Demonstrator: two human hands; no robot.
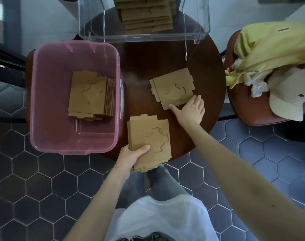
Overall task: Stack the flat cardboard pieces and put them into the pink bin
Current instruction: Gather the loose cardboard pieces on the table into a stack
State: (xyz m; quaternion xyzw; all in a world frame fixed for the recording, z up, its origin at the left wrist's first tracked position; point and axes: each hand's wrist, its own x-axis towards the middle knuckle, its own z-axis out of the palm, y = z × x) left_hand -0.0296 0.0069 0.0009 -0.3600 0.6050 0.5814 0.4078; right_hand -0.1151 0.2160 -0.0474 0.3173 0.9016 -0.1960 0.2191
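Note:
My left hand (131, 158) grips the near left corner of a stack of flat brown cardboard pieces (153, 136) that lies at the round table's front edge. My right hand (191, 109) rests with fingers spread at the near right corner of a smaller pile of cardboard pieces (172, 87) in the table's middle, thumb touching its near edge. The pink bin (44, 101) stands to the left, and inside it lies a stack of cardboard pieces (89, 94).
A clear plastic bin (197, 20) at the table's far edge holds more cardboard pieces (144, 14). The dark round table (144, 56) fills the middle. To the right, a brown chair (249, 108) carries a yellow bag (270, 47) and a white cap (287, 96). Hexagon floor tiles lie below.

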